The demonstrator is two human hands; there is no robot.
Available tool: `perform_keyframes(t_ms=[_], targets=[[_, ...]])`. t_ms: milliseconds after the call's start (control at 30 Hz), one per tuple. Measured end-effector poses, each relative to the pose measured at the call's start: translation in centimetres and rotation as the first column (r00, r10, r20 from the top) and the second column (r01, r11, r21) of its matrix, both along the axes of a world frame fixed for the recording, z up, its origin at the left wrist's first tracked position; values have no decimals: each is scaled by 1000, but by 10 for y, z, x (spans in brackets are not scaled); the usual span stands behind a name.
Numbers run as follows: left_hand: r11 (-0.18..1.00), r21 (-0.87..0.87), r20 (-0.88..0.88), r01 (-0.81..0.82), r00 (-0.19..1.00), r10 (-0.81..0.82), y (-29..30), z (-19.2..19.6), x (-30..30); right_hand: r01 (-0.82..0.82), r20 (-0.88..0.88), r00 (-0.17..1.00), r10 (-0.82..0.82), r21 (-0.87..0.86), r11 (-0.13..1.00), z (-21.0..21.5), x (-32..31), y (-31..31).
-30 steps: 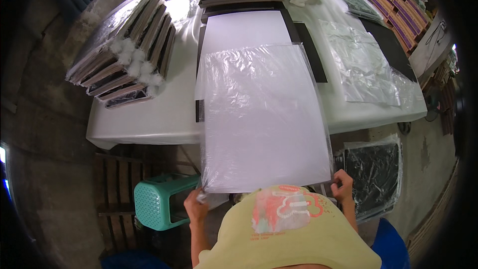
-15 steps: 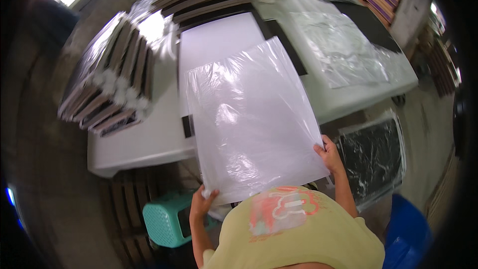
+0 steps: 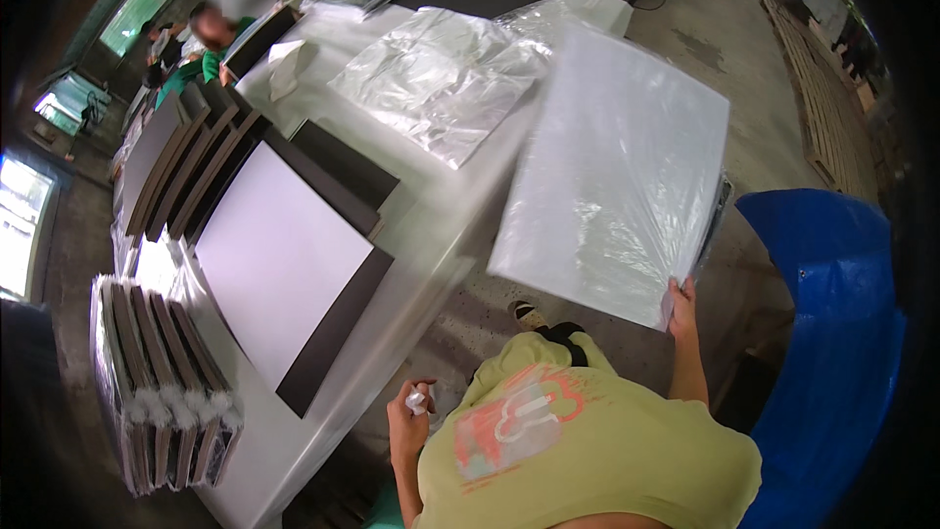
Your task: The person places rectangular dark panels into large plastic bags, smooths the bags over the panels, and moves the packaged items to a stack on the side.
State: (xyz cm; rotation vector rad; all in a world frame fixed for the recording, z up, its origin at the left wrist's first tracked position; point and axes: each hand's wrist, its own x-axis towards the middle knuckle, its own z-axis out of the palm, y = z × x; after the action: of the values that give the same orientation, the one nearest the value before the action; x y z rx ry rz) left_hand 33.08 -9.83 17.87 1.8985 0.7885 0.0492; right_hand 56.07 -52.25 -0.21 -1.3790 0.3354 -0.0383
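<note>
At the right, my right hand (image 3: pixel 682 306) is closed on the lower corner of a flat white panel in clear plastic (image 3: pixel 617 186). The panel is held out tilted past the table's near edge, and its plastic is creased around my fingers. Close to my body, my left hand (image 3: pixel 406 421) is closed around a small crumpled white wad (image 3: pixel 418 399), whose material I cannot make out. On the table, a white sheet (image 3: pixel 284 255) lies over a dark board (image 3: pixel 338 333), nearest to my left hand.
A white-covered table (image 3: pixel 431 279) runs diagonally. On it are stacked dark boards (image 3: pixel 186 167), plastic-edged bundled boards (image 3: pixel 162 392), and a loose clear plastic sheet (image 3: pixel 441 78). A blue curved sheet (image 3: pixel 832 313) stands at my right. Another person (image 3: pixel 211 39) is at the far left.
I have turned to the right. My left hand has let go of the wrapped panel, which my right hand has swung to the right, off the table's middle.
</note>
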Motion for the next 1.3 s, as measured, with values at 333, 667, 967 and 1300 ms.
perform_keyframes(t_ms=[333,667,967,1300], targets=[[974,1,143,225,964,-223,10,17,88,296,-171,899,-403,-441,847,-113,38,-72],[990,-139,354,22,935,29,32,23,82,31,-167,891,-423,-906,423,-54,85,-25],[834,-534,576,-135,664,476,49,19,68,-727,256,346,903,-535,430,152,-4,312],[786,-618,631,-10,590,504,51,7,10,-886,469,202,860,-287,364,188,-116,431]])
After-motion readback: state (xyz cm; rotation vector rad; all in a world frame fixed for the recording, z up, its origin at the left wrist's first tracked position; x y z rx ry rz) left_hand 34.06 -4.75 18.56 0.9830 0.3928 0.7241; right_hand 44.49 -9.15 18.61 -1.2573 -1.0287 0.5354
